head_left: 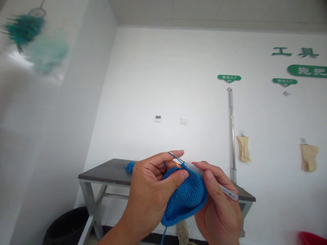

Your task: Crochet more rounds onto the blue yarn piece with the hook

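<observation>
As left hand [148,190] pinches ridged, cupped blue crochet [189,194], right hand [222,207] grips gray-handled hook [196,169].

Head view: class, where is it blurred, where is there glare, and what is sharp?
Head view: feathers at upper left smeared, with a white streak, probably glare, below them; head view: red tub at lower right soft-edged; head view: stitches on the blue crochet fairly crisp; head view: upper right corner darkened.
</observation>
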`<control>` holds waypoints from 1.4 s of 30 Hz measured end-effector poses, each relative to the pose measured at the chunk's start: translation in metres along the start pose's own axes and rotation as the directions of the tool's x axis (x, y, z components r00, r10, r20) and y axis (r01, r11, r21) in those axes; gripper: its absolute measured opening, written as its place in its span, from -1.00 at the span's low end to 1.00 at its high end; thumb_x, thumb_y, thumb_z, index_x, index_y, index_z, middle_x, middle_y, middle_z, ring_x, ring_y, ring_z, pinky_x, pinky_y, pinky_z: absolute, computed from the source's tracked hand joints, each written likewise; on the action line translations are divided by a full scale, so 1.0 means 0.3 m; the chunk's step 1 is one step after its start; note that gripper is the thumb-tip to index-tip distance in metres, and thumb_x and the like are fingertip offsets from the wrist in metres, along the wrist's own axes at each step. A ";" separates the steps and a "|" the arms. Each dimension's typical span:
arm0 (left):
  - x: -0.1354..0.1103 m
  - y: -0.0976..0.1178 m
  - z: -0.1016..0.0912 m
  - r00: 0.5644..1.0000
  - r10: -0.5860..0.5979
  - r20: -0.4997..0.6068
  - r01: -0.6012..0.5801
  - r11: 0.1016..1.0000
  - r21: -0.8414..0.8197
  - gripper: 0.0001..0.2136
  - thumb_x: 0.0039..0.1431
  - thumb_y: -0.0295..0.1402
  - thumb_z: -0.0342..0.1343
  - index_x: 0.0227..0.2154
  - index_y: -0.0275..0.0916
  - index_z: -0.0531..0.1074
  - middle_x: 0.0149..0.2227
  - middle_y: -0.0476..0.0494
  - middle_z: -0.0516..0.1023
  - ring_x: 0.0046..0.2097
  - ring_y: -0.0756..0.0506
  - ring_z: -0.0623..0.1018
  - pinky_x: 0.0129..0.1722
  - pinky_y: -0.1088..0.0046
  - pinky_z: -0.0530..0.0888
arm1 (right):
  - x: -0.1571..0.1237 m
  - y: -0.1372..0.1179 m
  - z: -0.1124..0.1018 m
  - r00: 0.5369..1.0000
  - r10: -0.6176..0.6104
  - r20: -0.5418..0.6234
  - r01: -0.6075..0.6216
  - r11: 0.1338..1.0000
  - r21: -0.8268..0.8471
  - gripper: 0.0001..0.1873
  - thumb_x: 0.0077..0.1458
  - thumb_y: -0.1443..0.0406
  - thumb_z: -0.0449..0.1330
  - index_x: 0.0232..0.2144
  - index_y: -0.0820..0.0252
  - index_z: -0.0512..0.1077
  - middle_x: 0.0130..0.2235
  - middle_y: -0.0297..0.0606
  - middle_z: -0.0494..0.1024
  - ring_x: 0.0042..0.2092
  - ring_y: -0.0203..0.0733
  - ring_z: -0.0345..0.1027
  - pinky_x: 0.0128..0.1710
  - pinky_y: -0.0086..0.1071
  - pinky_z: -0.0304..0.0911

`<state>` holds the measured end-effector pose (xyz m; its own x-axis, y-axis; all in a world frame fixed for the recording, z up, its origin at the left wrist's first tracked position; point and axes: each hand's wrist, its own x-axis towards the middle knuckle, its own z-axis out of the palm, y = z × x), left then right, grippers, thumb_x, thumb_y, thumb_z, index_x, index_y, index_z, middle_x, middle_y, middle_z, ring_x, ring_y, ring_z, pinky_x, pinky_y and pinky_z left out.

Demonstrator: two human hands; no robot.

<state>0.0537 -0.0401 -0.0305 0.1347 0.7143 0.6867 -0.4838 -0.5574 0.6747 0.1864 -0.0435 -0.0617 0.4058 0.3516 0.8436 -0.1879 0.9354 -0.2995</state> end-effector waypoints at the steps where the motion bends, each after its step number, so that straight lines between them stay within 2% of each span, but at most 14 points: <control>1: -0.001 0.001 -0.001 1.000 0.006 0.002 -0.006 1.000 0.003 -0.64 -0.19 -0.53 0.58 -0.25 -0.12 0.78 -0.47 0.00 0.62 -0.42 0.01 0.52 -0.42 0.63 0.50 | -0.001 -0.002 0.001 1.000 -0.006 0.007 0.006 1.000 -0.001 -0.81 0.11 0.06 0.48 -0.30 -0.03 0.75 -0.36 -0.32 0.71 -0.34 -0.33 0.56 -0.33 -0.55 0.43; 11: -0.004 0.008 -0.004 0.997 -0.029 0.067 0.033 0.998 -0.051 -0.66 -0.10 -0.38 0.59 -0.18 -0.13 0.78 -0.46 -0.05 0.64 -0.43 0.03 0.49 -0.44 0.63 0.46 | 0.001 -0.022 -0.004 0.996 -0.041 0.084 0.045 0.998 -0.044 -0.84 0.15 0.06 0.45 -0.30 -0.06 0.76 -0.37 -0.29 0.66 -0.36 -0.27 0.49 -0.38 -0.47 0.40; 16: -0.010 0.026 0.009 1.000 -0.024 0.014 0.024 1.000 0.009 -0.64 -0.20 -0.45 0.60 -0.23 -0.15 0.79 -0.52 0.00 0.58 -0.45 0.03 0.49 -0.45 0.63 0.46 | 0.012 -0.024 -0.015 0.990 -0.048 0.130 0.054 0.997 -0.048 -0.85 0.17 0.09 0.44 -0.30 -0.04 0.75 -0.38 -0.30 0.63 -0.32 -0.30 0.47 -0.33 -0.51 0.41; 21: 0.001 0.010 0.000 1.000 0.003 -0.014 -0.002 0.999 0.039 -0.64 -0.16 -0.45 0.58 -0.21 -0.16 0.79 -0.51 0.00 0.60 -0.45 0.03 0.51 -0.45 0.63 0.46 | 0.015 0.000 -0.034 0.977 -0.134 0.164 0.153 0.982 -0.106 -0.89 0.13 0.15 0.49 -0.25 -0.09 0.75 -0.36 -0.30 0.65 -0.31 -0.27 0.49 -0.35 -0.50 0.42; 25: 0.018 -0.023 -0.018 0.999 -0.017 -0.030 0.016 1.000 -0.016 -0.59 -0.21 -0.51 0.59 -0.19 -0.18 0.78 -0.49 0.00 0.62 -0.43 0.03 0.51 -0.43 0.63 0.46 | 0.015 0.045 -0.053 0.973 -0.145 0.178 0.178 0.966 -0.187 -0.75 0.11 0.35 0.50 -0.19 -0.14 0.74 -0.28 -0.31 0.69 -0.26 -0.23 0.54 -0.35 -0.44 0.44; 29: 0.053 -0.066 -0.032 0.996 -0.071 -0.058 0.068 0.996 -0.063 -0.56 -0.22 -0.54 0.59 -0.17 -0.22 0.77 -0.46 -0.02 0.65 -0.42 0.03 0.52 -0.41 0.61 0.48 | 0.031 0.117 -0.073 0.970 -0.173 0.169 0.208 0.953 -0.220 -0.75 0.12 0.40 0.48 -0.20 -0.10 0.74 -0.27 -0.29 0.70 -0.23 -0.19 0.57 -0.34 -0.38 0.46; 33: 0.114 -0.137 -0.051 0.991 -0.125 -0.047 0.118 0.984 -0.132 -0.56 -0.26 -0.54 0.60 -0.19 -0.24 0.77 -0.47 -0.01 0.63 -0.44 0.05 0.50 -0.43 0.61 0.47 | 0.054 0.206 -0.103 0.972 -0.185 0.143 0.218 0.937 -0.274 -0.71 0.14 0.42 0.45 -0.20 -0.14 0.73 -0.28 -0.34 0.71 -0.23 -0.22 0.58 -0.30 -0.39 0.48; 38: 0.173 -0.241 -0.081 0.982 -0.177 -0.061 0.162 0.967 -0.199 -0.59 -0.20 -0.32 0.62 -0.20 -0.28 0.76 -0.46 -0.07 0.64 -0.42 0.02 0.51 -0.40 0.56 0.48 | 0.073 0.286 -0.134 0.967 -0.206 0.151 0.250 0.882 -0.400 -0.68 0.12 0.48 0.43 -0.20 -0.09 0.74 -0.26 -0.32 0.71 -0.27 -0.22 0.57 -0.38 -0.40 0.42; 42: 0.211 -0.314 -0.105 0.970 -0.198 -0.141 0.166 0.964 -0.207 -0.77 -0.06 -0.24 0.54 -0.39 -0.28 0.75 -0.27 -0.17 0.71 -0.28 -0.03 0.56 -0.29 0.53 0.51 | 0.087 0.336 -0.154 0.957 -0.213 0.199 0.285 0.830 -0.480 -0.62 0.11 0.50 0.42 -0.17 -0.12 0.74 -0.26 -0.33 0.70 -0.26 -0.21 0.57 -0.34 -0.37 0.43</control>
<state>0.0806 0.0707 -0.0591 0.1043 0.8629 0.4944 -0.6233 -0.3307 0.7086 0.2195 0.0617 -0.0905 0.2499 0.1298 0.9595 0.3891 0.8940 -0.2223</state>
